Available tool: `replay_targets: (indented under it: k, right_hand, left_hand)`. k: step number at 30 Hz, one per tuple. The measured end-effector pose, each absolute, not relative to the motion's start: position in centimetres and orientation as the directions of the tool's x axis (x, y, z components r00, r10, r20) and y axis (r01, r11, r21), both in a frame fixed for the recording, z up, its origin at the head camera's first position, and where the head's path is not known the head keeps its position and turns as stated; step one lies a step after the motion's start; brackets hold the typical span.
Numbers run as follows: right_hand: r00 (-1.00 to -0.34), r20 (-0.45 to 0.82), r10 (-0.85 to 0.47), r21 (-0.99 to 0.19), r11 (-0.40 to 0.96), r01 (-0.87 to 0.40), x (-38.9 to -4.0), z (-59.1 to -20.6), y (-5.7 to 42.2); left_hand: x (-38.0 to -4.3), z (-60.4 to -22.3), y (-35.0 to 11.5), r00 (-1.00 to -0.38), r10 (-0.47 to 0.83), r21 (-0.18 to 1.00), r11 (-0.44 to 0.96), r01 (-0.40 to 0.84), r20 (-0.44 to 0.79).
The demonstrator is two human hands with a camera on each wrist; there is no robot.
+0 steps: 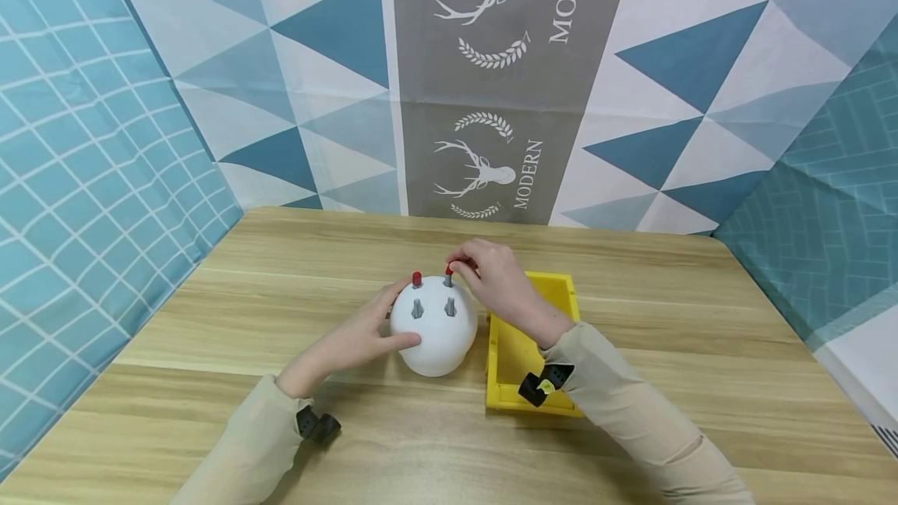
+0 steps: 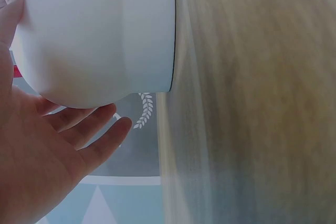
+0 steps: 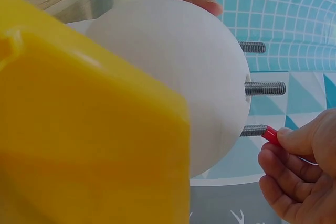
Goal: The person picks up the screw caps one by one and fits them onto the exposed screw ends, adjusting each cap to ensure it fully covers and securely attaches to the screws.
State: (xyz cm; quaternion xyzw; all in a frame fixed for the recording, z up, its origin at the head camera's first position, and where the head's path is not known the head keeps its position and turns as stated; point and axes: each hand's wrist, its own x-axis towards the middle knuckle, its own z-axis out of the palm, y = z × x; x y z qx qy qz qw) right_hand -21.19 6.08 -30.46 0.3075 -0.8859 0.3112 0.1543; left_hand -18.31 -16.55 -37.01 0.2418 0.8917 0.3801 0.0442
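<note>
A white rounded dome [image 1: 433, 345] stands on the table with threaded metal bolts sticking up from its top. My left hand [image 1: 358, 341] holds it from the left side, thumb across the front and fingers [image 2: 86, 129] along the far side. With thumb and index finger, my right hand [image 1: 494, 279] pinches a small red cap [image 3: 270, 136] at the tip of the back right bolt [image 3: 253, 130]. That cap sits tilted against the bolt's end. Another red cap [image 1: 417, 279] covers the back left bolt. Both front bolts [image 1: 417, 309] are bare.
Just right of the dome is a yellow bin [image 1: 494, 365], under my right forearm. The wooden table [image 1: 210, 380] meets a patterned cloth backdrop [image 1: 337, 100] at its far edge, with a blue tiled-pattern cloth [image 1: 91, 178] at the left.
</note>
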Motion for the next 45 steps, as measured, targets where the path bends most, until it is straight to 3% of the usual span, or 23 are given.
replay_targets:
  k: [32, 45]
  right_hand:
    - [-0.732, 0.472, -0.491, -0.455, 0.575, -0.679, -20.97, -30.29, 6.04]
    - [-0.751, 0.457, -0.476, -0.458, 0.598, -0.658, -20.92, -30.38, 6.04]
  left_hand:
    - [-18.4, -37.04, -16.57, -0.876, 0.47, 0.702, 0.588, 0.403, 0.11]
    - [-18.38, -37.01, -16.58, -0.882, 0.462, 0.704, 0.595, 0.386, 0.093]
